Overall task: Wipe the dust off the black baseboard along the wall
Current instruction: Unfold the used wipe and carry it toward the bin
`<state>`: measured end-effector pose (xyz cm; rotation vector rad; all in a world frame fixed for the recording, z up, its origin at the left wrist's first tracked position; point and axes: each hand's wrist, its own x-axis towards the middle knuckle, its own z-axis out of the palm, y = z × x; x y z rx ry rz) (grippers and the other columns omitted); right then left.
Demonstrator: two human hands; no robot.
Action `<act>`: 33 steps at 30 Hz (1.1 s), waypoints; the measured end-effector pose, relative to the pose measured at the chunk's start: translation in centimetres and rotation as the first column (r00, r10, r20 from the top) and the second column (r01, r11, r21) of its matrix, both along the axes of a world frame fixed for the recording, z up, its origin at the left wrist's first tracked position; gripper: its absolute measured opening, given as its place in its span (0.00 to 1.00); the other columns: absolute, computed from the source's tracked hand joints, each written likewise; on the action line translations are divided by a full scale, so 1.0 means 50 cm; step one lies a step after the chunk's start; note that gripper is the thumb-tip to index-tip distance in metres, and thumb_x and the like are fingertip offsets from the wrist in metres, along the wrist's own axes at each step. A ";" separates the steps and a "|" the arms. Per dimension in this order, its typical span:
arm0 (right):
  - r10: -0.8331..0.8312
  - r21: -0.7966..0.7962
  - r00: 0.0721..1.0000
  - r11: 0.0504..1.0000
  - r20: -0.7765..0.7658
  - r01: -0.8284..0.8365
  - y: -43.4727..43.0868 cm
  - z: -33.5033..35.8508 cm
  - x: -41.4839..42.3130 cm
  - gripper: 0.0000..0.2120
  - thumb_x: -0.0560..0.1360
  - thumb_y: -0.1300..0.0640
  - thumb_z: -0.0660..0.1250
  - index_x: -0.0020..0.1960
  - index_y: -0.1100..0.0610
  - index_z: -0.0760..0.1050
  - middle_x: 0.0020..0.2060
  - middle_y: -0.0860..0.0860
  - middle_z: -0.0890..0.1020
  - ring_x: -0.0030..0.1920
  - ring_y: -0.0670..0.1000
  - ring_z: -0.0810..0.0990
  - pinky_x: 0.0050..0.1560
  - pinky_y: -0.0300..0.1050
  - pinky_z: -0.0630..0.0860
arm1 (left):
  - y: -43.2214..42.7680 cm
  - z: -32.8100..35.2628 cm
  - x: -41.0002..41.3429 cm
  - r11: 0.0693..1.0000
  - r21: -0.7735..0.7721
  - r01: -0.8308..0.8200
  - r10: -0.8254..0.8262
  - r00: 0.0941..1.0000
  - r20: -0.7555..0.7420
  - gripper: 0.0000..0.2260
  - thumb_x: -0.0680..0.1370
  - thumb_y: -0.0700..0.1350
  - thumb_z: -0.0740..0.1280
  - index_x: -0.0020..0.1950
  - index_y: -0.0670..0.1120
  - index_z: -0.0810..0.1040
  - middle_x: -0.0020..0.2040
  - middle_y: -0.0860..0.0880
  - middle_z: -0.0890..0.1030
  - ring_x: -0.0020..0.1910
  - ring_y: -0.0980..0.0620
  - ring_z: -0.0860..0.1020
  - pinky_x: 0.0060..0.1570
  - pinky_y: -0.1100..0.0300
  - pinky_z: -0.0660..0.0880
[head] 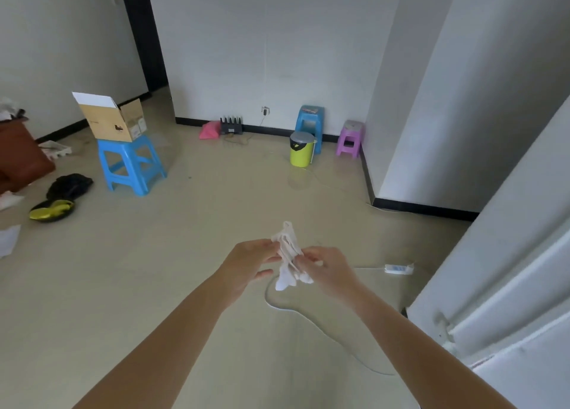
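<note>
A crumpled white cloth hangs between both hands, well above the floor in the middle of the view. My left hand pinches its left side and my right hand grips its right side. The black baseboard runs along the foot of the white walls: a stretch at the right, a strip up the corner wall, and one along the far wall. Both hands are far from any baseboard.
On the beige floor stand a blue stool carrying an open cardboard box, a green bin, another blue stool, a purple stool and a black router. A white power strip and cable lie at right beside a white door.
</note>
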<state>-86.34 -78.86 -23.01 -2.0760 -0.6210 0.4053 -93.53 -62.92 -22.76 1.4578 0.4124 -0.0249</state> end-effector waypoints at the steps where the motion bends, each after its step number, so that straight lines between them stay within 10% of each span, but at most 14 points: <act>1: -0.008 0.010 1.000 1.000 -0.017 0.008 0.035 -0.001 0.053 0.12 0.76 0.59 0.64 0.34 0.57 0.74 0.28 0.50 0.74 0.32 0.47 0.70 0.34 0.40 0.64 | 0.036 -0.005 0.048 1.000 -0.012 -0.023 0.023 1.000 -0.007 0.12 0.79 0.47 0.63 0.56 0.43 0.81 0.54 0.49 0.83 0.56 0.54 0.80 0.62 0.51 0.72; 5: -0.121 0.095 0.986 0.987 -0.117 0.133 0.174 -0.017 0.296 0.14 0.78 0.60 0.61 0.33 0.57 0.65 0.27 0.47 0.65 0.29 0.46 0.62 0.25 0.33 0.58 | 0.185 -0.032 0.253 0.990 -0.101 -0.098 0.093 0.994 -0.053 0.09 0.80 0.44 0.61 0.53 0.45 0.80 0.49 0.49 0.85 0.52 0.52 0.81 0.59 0.53 0.74; 16: -0.168 0.120 0.926 0.968 -0.339 0.219 0.491 -0.003 0.905 0.06 0.75 0.64 0.62 0.40 0.60 0.75 0.33 0.53 0.74 0.35 0.51 0.73 0.37 0.42 0.69 | 0.531 -0.015 0.867 0.967 -0.241 -0.083 0.086 0.996 0.001 0.11 0.80 0.42 0.58 0.53 0.45 0.79 0.48 0.48 0.84 0.46 0.50 0.82 0.46 0.55 0.76; 23: -0.089 0.322 0.647 0.811 -0.757 0.489 0.559 -0.030 1.236 0.10 0.74 0.53 0.59 0.44 0.56 0.77 0.40 0.53 0.80 0.41 0.53 0.77 0.46 0.49 0.74 | 0.617 -0.025 1.239 0.986 0.166 0.023 -0.025 1.000 0.011 0.07 0.79 0.44 0.64 0.44 0.45 0.79 0.39 0.47 0.79 0.38 0.49 0.76 0.43 0.57 0.72; 29: -0.217 0.022 0.967 0.975 -0.133 0.222 0.615 -0.052 1.634 0.09 0.70 0.63 0.72 0.34 0.51 0.81 0.30 0.49 0.81 0.35 0.49 0.78 0.43 0.46 0.74 | 0.683 -0.054 1.643 0.978 0.155 0.139 -0.128 0.989 -0.077 0.05 0.77 0.44 0.67 0.44 0.46 0.81 0.42 0.46 0.82 0.39 0.49 0.79 0.38 0.62 0.74; 33: -0.096 0.104 0.957 0.986 -0.274 0.129 0.641 0.048 1.907 0.05 0.73 0.64 0.70 0.39 0.58 0.80 0.35 0.53 0.81 0.37 0.50 0.78 0.44 0.45 0.77 | 0.735 0.002 1.899 0.981 -0.019 0.191 -0.192 0.981 -0.020 0.07 0.77 0.41 0.66 0.53 0.41 0.80 0.51 0.43 0.83 0.48 0.47 0.82 0.46 0.60 0.79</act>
